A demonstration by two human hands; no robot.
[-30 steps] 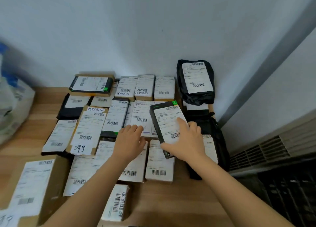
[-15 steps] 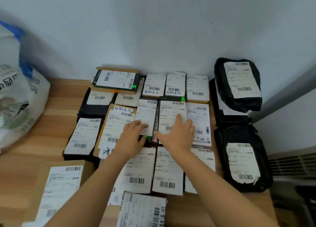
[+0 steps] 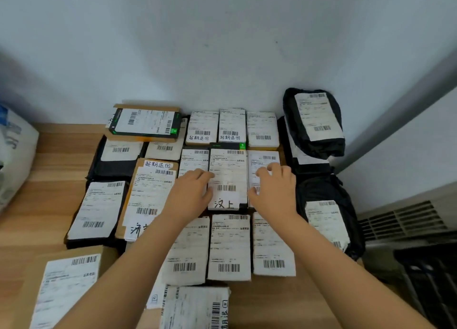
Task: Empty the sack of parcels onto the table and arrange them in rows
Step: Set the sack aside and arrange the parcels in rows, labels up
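- Centrally, a black box (image 3: 228, 177) with a green corner tab lies flat among rows of parcels on the wooden tabletop (image 3: 57, 160); handwritten "汶上" marks its label.
- Both grips are loose: left hand (image 3: 191, 195) and right hand (image 3: 273, 192) rest spread beside it.
- Two rear white parcels (image 3: 202, 128) read "超期退回".
- Printed label text is too blurred to read.
- The sack (image 3: 14, 155) is cut off at left.

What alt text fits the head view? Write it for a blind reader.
Two bare hands, left hand and right hand, press either side of a black box among labelled parcels laid in rows on a wooden table against a white wall.
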